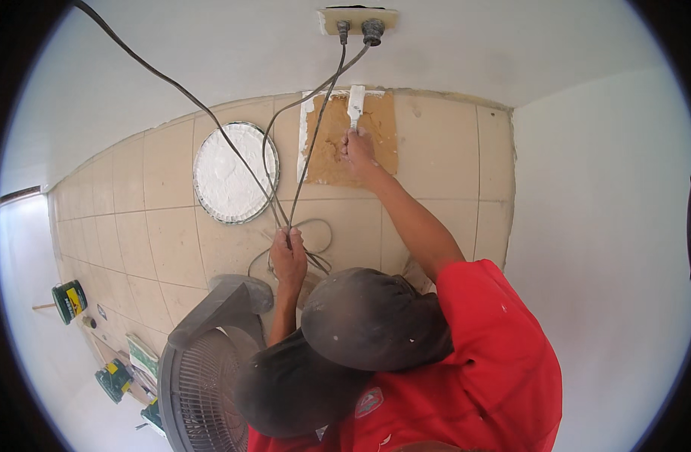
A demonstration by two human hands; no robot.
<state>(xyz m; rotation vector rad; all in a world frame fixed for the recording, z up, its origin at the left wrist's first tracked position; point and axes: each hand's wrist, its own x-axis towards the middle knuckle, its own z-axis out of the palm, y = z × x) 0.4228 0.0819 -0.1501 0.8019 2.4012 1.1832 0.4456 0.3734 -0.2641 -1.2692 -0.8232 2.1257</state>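
Observation:
My left hand (289, 256) grips several dark electrical cords (310, 154) that run up to two plugs (372, 30) in a wall socket plate (330, 22). My right hand (358, 149) holds a white-coated flat tool (356, 102), probably a brush or scraper, over a brown, paste-smeared square sheet (329, 166) on the tiled floor at the foot of the wall. Left of the sheet sits a round lid or shallow tub (225, 169) filled with white paste, crossed in view by the cords.
A gray fan (198, 384) stands beside my knees at lower left. Dark green buckets (68, 301) and a green-white package (142, 352) lie along the far left of the tiled floor (157, 241). More cord loops on the tiles. A white wall (586, 226) rises at the right.

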